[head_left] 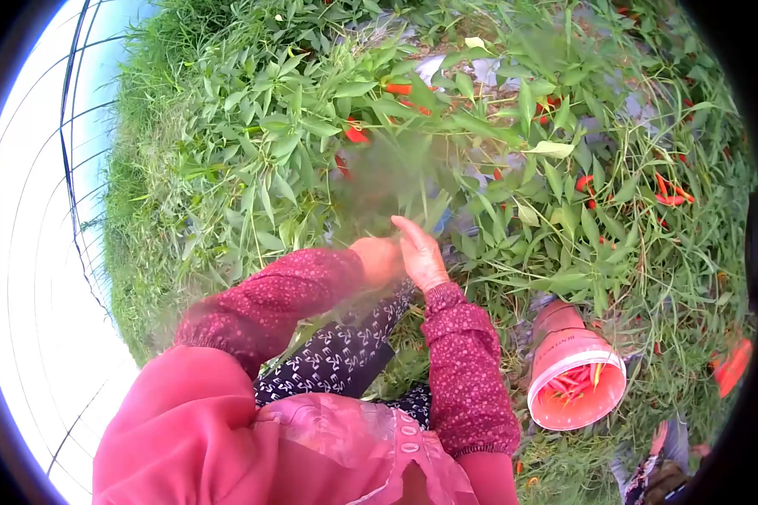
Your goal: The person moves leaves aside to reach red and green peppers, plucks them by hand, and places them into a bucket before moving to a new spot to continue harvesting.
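Both of my hands are close together in front of my knees, at the near edge of the pepper plants (303, 126). My left hand (379, 259) is blurred, and its fingers are hidden beside the other hand. My right hand (421, 255) has its thumb raised; its other fingers do not show clearly, nor does anything it may hold. Red peppers (356, 130) hang among the leaves beyond my hands. To the right, a pink bucket (547, 364) lies tilted with its mouth toward me and red peppers (574, 380) inside.
More red peppers (672, 192) show in the plants at the right. Another person (661, 467) is partly visible at the lower right, with a hand showing. A red object (733, 368) is at the right edge. Hoops and netting (72, 168) rise at the left.
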The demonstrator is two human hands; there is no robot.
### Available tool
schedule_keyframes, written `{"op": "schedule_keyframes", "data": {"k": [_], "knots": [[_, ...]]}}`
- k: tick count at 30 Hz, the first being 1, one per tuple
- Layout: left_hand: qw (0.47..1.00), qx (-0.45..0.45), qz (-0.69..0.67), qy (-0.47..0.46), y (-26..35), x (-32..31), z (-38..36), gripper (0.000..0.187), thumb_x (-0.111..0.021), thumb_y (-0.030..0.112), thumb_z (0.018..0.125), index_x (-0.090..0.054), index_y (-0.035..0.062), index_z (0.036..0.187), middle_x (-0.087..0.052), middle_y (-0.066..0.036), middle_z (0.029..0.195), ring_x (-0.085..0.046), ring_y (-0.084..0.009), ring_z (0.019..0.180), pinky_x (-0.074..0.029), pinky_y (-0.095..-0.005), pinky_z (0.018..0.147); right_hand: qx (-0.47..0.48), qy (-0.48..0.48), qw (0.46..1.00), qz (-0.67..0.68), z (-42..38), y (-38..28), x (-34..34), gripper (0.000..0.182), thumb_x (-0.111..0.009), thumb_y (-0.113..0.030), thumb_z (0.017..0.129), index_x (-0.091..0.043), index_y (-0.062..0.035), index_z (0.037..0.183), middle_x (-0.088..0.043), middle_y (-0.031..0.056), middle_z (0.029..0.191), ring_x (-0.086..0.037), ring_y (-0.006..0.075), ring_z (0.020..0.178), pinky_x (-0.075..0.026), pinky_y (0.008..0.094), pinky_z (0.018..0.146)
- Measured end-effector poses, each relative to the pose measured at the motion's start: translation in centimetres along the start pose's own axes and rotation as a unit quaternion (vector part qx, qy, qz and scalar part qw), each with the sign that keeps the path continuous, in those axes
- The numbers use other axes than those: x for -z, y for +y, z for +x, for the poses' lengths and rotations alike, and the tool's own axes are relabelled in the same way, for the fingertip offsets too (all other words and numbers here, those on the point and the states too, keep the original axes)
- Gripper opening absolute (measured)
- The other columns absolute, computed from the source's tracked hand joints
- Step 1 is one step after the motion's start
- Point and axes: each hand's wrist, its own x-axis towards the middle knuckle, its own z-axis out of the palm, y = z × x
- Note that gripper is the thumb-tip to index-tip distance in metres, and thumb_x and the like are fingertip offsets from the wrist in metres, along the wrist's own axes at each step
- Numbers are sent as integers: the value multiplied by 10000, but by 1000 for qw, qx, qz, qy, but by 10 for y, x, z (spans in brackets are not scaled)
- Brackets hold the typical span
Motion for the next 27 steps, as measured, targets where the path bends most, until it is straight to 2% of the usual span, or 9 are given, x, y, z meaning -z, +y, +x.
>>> {"op": "schedule_keyframes", "data": {"k": [3, 5, 7, 10, 13, 20, 21, 25, 27], "knots": [[968, 64, -233, 63, -24, 77, -10, 322, -597, 225, 799, -603, 10, 1038, -603, -89, 1008, -582, -168, 809, -482, -338, 736, -80, 16, 997, -8, 6, 24, -16, 330, -435, -99, 881, -502, -68, 1203, -564, 157, 1168, -526, 256, 1104, -391, 309, 930], [781, 260, -549, 144, -66, 91, 1, 276, -590, 196, 737, -640, 30, 952, -636, -108, 890, -591, -187, 836, -470, -319, 775, -90, -41, 994, -36, 5, 38, -14, 369, -472, -88, 868, -465, -69, 1236, -587, 136, 1140, -547, 243, 1081, -395, 314, 932], [731, 337, -483, 343, -95, 101, 15, 338, -617, 217, 749, -582, -22, 986, -625, -108, 880, -580, -166, 802, -480, -309, 727, -102, -41, 994, -17, 4, 51, -13, 363, -473, -80, 870, -472, -65, 1233, -583, 122, 1152, -536, 218, 1088, -386, 295, 940], [663, 335, -500, 446, -110, 117, 34, 451, -657, 270, 745, -547, -19, 1072, -609, -137, 984, -566, -208, 900, -458, -333, 805, -116, -41, 992, -13, 2, 47, -10, 345, -474, -85, 872, -488, -68, 1217, -582, 113, 1157, -538, 212, 1083, -388, 293, 944], [594, 410, -551, 418, -118, 133, 54, 692, -672, 337, 754, -382, -31, 1264, -488, -192, 1206, -501, -242, 1049, -425, -366, 858, -135, -48, 989, -44, 4, 34, -11, 310, -478, -115, 882, -502, -87, 1189, -587, 94, 1155, -550, 221, 1075, -397, 310, 948], [592, 404, -474, 511, -119, 124, 63, 412, -695, 207, 715, -564, -4, 1044, -606, -143, 1015, -560, -229, 918, -435, -338, 832, -121, -45, 987, -98, 3, 37, -19, 304, -475, -148, 878, -509, -99, 1176, -598, 87, 1133, -561, 235, 1053, -413, 320, 925], [640, 329, -512, 468, -122, 127, 56, 400, -674, 219, 723, -558, 2, 1039, -614, -151, 968, -581, -241, 873, -450, -354, 804, -113, -42, 987, -110, 1, 30, -18, 309, -476, -165, 877, -508, -105, 1178, -601, 88, 1122, -565, 238, 1041, -416, 326, 916], [790, 340, -364, 358, -134, 142, 38, 344, -630, 248, 735, -598, -6, 965, -634, -145, 805, -622, -266, 755, -487, -358, 729, -110, -40, 985, -131, -6, 14, -14, 312, -491, -157, 864, -512, -106, 1171, -599, 85, 1125, -566, 234, 1040, -415, 327, 916], [789, 319, -446, 276, -143, 158, 23, 299, -573, 203, 749, -603, -14, 953, -627, -150, 742, -625, -236, 653, -506, -343, 648, -119, -40, 979, -159, -10, 11, -14, 310, -513, -124, 841, -524, -108, 1150, -615, 94, 1085, -583, 241, 1007, -437, 322, 881]]}}
